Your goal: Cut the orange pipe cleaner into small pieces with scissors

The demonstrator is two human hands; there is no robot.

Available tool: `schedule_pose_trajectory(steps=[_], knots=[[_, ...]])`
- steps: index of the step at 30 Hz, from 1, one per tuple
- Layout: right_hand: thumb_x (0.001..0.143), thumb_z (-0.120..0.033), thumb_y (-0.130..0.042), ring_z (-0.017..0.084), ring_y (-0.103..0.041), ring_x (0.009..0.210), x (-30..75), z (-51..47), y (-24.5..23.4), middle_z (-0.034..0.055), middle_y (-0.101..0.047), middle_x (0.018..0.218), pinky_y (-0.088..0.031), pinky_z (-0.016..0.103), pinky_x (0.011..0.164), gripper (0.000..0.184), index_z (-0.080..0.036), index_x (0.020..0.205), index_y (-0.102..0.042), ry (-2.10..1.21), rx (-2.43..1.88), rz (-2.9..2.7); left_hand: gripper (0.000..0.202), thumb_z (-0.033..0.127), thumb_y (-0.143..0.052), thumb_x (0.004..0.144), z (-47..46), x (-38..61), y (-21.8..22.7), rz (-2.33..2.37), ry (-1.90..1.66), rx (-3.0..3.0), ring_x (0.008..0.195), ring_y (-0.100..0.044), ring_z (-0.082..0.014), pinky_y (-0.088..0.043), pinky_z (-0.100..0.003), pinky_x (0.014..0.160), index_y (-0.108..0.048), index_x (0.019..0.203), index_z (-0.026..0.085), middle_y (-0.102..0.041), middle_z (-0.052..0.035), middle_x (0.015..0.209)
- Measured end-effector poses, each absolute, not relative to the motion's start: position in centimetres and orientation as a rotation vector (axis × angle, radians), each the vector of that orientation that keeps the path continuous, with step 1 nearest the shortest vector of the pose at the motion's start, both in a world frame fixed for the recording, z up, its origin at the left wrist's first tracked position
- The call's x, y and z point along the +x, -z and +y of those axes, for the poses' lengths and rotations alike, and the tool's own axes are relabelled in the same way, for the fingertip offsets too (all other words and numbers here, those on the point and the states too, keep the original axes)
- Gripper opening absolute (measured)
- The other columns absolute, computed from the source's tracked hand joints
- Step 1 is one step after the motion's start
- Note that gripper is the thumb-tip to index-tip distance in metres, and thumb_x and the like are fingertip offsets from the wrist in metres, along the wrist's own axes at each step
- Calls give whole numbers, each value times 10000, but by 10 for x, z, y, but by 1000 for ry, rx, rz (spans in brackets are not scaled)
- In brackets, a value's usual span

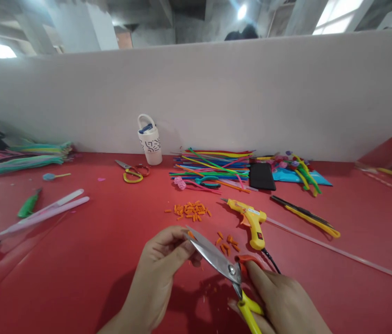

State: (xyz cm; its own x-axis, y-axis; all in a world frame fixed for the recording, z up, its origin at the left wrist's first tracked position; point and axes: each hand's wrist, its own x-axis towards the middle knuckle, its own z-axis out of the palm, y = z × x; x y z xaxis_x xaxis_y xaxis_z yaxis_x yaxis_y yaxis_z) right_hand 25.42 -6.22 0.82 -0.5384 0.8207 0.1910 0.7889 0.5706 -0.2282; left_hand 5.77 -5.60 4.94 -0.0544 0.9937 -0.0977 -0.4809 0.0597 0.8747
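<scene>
My right hand (275, 297) grips a pair of scissors (218, 260) with one red and one yellow handle, its blades parted and aimed up and left. Between the blade tips sits a small orange piece (191, 234), pinched in the fingers of my left hand (164, 260). Just beyond the blades lies a pile of short orange pieces (191, 210) on the red table. A smaller scatter of orange pieces (227, 243) rests right of the blades, near a yellow glue gun (249, 220). Tiny orange crumbs dot the table under the scissors.
Along the back wall stand a white tumbler (150, 144), a second pair of scissors (133, 174), colourful pipe cleaners (210, 164) and a black phone (262, 176). The glue gun's dark cord (270, 260) runs close to my right hand. Pink wrapped sticks (50, 213) lie at left.
</scene>
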Motion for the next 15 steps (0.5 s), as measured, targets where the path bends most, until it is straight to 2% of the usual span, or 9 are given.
schedule_pose_trajectory(steps=[15], knots=[[795, -406, -406, 120, -445, 389, 251, -63, -12, 17, -559, 545, -297, 223, 400, 227, -227, 656, -394, -258, -1284, -2512, 91, 97, -620, 667, -57, 58, -47, 875, -1402, 726, 542, -531, -76, -440, -175, 539, -659, 656, 178, -604, 21, 594]])
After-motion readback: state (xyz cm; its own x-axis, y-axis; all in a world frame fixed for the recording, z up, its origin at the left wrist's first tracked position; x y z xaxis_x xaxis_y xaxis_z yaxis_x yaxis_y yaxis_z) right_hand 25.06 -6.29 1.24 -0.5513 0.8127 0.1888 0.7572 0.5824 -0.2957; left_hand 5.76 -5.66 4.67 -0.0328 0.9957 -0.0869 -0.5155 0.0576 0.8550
